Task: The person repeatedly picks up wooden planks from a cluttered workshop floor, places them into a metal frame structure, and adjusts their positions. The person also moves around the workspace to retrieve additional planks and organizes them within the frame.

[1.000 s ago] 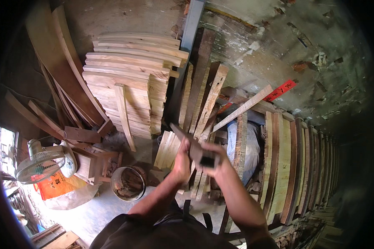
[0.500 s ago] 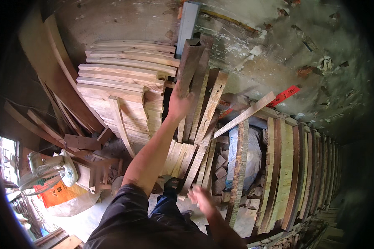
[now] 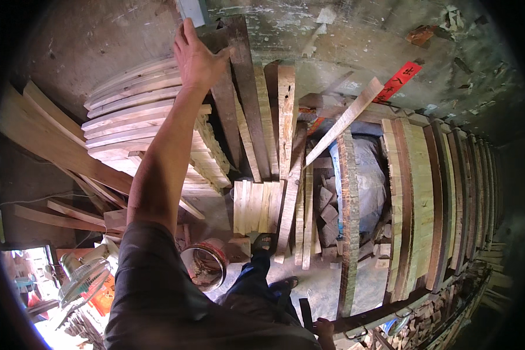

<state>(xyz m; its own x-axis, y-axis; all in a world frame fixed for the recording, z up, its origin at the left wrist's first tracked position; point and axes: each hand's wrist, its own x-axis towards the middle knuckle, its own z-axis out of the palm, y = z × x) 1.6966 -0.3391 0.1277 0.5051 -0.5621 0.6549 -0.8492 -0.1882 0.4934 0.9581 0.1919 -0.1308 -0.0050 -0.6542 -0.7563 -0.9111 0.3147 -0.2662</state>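
My left hand (image 3: 198, 61) is raised at the upper left, fingers stretched and thumb apart. Its fingertips are by the lower end of a grey bar (image 3: 193, 11). The thumb side overlaps the top of a dark brown beam (image 3: 223, 96); whether they touch is unclear. A second dark beam (image 3: 248, 87) leans just right of it. Left of my forearm, pale boards (image 3: 125, 119) are stacked high. Low at the bottom edge, my right hand (image 3: 324, 328) shows only in part beside a dark rail (image 3: 361, 318), its grip too small to make out.
Short pale boards (image 3: 256, 207) stand near my feet, with a bucket (image 3: 207, 265) to their left. A slanting batten (image 3: 344, 119) crosses the middle. Upright planks (image 3: 417, 204) line the right. A fan (image 3: 87, 280) stands at lower left. Red paper (image 3: 399, 81) hangs on the wall.
My left hand has moved up to the beam's top, its fingers now spread. The right hand has dropped to the bottom edge. The view has shifted, bringing the bucket into fuller sight.
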